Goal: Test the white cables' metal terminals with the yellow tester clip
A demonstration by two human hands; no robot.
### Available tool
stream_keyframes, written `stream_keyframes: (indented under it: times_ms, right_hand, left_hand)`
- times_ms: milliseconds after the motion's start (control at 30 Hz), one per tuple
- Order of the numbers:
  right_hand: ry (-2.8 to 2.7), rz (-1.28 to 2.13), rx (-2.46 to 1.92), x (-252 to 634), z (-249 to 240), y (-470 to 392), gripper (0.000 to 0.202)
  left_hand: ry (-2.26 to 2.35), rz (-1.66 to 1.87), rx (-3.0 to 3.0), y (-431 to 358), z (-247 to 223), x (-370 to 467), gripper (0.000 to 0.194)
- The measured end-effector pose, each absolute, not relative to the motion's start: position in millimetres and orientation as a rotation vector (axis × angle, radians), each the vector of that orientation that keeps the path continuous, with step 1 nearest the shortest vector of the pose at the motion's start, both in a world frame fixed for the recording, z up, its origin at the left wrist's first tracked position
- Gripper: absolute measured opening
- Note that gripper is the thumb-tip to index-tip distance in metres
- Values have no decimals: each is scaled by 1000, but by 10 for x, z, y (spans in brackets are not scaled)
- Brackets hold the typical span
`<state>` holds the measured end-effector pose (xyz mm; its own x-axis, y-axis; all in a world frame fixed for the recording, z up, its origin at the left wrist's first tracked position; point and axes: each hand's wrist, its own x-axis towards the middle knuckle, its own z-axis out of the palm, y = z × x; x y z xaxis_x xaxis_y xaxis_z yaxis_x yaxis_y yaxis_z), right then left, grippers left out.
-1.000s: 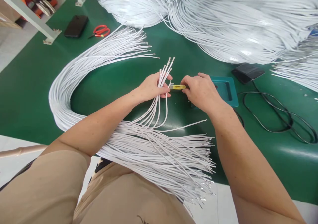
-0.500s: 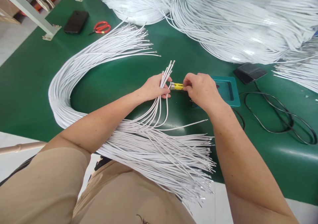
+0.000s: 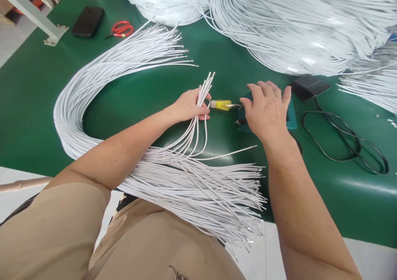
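Note:
My left hand [image 3: 187, 106] is closed around a small bunch of white cables [image 3: 205, 89], their metal-tipped ends pointing up. Just right of its fingers is a small yellow piece [image 3: 222, 105] with a pale end toward the cables and a thin metal part on the other side. My right hand [image 3: 267, 108] has its fingers spread over a teal tray [image 3: 292, 120]; its thumb is close to the metal part, and I cannot tell whether they touch. Under my left forearm, a large bundle of white cables [image 3: 198, 185] curves round, with loose tipped ends at the right.
Large heaps of white cable [image 3: 288, 27] cover the back of the green table [image 3: 27, 127]. Red-handled scissors [image 3: 122, 29] and a black case [image 3: 88, 21] lie at the back left, near a metal post [image 3: 34, 17]. At right are a black device [image 3: 310, 86] and its looped cord [image 3: 356, 147].
My right hand has let go of the yellow piece, opened and moved right over the tray. The left hand keeps its cables. The whole view has shifted slightly.

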<state>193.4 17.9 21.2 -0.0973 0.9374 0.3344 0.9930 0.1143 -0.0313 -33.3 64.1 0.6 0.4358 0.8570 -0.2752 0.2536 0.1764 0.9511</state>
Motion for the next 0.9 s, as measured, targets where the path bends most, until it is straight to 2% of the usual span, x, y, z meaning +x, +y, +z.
stream_keyframes:
  times_ms: [167, 300, 367, 467, 533, 600, 667, 733, 800, 900]
  right_hand:
    - [-2195, -167, -1715, 1792, 323, 85, 33]
    - [-2650, 125, -1199, 1484, 373, -152, 30]
    - [-2844, 94, -1031, 1347, 336, -285, 28]
    - [-2934, 114, -1144, 1233, 304, -457, 25]
    - [-2899, 455, -1337, 1218, 347, -532, 24]
    - [-2760, 938, -1466, 1242, 429, -545, 22]
    - [-2450, 1274, -1561, 1294, 511, -474, 22]
    - [-1984, 1316, -1666, 1360, 560, -323, 20]
    - [-1542, 1195, -1670, 1418, 567, -132, 10]
    - [-1252, 1159, -1516, 1454, 532, 107, 14]
  left_hand:
    - [1031, 577, 1349, 667, 121, -422, 48]
    - [974, 598, 1319, 664, 161, -421, 35]
    - [960, 587, 1291, 658, 180, -410, 30]
    - [944, 543, 1263, 648, 222, -407, 26]
    - [952, 531, 1258, 642, 252, -413, 28]
    - [966, 539, 1265, 632, 269, -415, 30]
    - [967, 574, 1280, 618, 266, -408, 32]
    - [945, 627, 1292, 601, 247, -391, 34]
    - [920, 675, 1303, 581, 222, -369, 36]
    - [892, 697, 1329, 544, 204, -335, 34]
